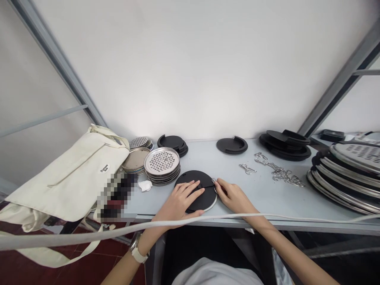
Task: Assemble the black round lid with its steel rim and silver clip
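Note:
A round black disc (194, 204) with a pale lower rim lies flat near the table's front edge. My left hand (181, 200) rests on it from the left, fingers spread and stretched out, thumb along its front. At the disc's right edge my right hand (230, 194) is closed, pinching a small metal wire clip (213, 181) between thumb and forefinger. The clip touches the disc's edge; its lower part is hidden by the fingers. More wire clips (247, 169) lie loose to the right, and a heap of them (282, 174) spreads farther along.
Left of the disc stand a stack of perforated metal grater plates (162, 161) and a white scrap (145, 185). Black holders (232, 145) sit along the wall. A tall stack of rimmed discs (347, 178) is at right, a cream bag (68, 174) at left. A white cable (118, 228) crosses in front.

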`<state>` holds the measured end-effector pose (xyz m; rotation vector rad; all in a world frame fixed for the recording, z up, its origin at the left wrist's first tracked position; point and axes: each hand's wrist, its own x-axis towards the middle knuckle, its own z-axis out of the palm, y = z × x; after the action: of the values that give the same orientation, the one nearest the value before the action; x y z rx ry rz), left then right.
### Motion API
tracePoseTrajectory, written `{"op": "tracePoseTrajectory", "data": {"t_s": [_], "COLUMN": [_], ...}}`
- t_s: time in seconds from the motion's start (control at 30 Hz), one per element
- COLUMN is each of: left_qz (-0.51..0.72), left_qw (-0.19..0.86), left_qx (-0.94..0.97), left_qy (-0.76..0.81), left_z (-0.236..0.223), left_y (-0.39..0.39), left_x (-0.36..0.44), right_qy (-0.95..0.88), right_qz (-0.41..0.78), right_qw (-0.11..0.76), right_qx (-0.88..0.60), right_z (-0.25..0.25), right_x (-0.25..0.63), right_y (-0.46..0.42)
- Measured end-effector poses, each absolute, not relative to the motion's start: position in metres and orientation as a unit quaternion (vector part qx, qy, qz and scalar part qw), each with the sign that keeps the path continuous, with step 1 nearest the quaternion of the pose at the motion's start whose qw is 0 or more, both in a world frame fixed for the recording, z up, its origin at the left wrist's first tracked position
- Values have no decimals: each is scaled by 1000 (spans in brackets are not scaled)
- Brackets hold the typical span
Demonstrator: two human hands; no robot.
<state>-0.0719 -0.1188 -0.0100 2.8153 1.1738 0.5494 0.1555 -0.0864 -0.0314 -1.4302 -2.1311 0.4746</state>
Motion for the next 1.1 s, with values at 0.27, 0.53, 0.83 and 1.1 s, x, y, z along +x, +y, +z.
{"op": "tracePoseTrajectory", "data": {"t_s": [0.27, 0.53, 0.83, 1.1], "left_qz": [174, 172, 175, 166], "left_qw": [17, 17, 21, 29], "left_qx": [908, 908, 907, 906], "left_qy": [382, 383, 383, 387], "left_z": [-10, -11, -12, -11], "left_y": [-120, -119, -120, -120], "left_x": [-71, -71, -70, -71], "right_qy": [-779, -774, -776, -776], "right_qz": [196, 196, 182, 181], "right_qw": [272, 279, 290, 293], "right_qx": [-531, -534, -530, -528], "right_z": [-30, -26, -26, -26], "right_x": [155, 154, 154, 154], "right_y": [-88, -88, -88, -88]}}
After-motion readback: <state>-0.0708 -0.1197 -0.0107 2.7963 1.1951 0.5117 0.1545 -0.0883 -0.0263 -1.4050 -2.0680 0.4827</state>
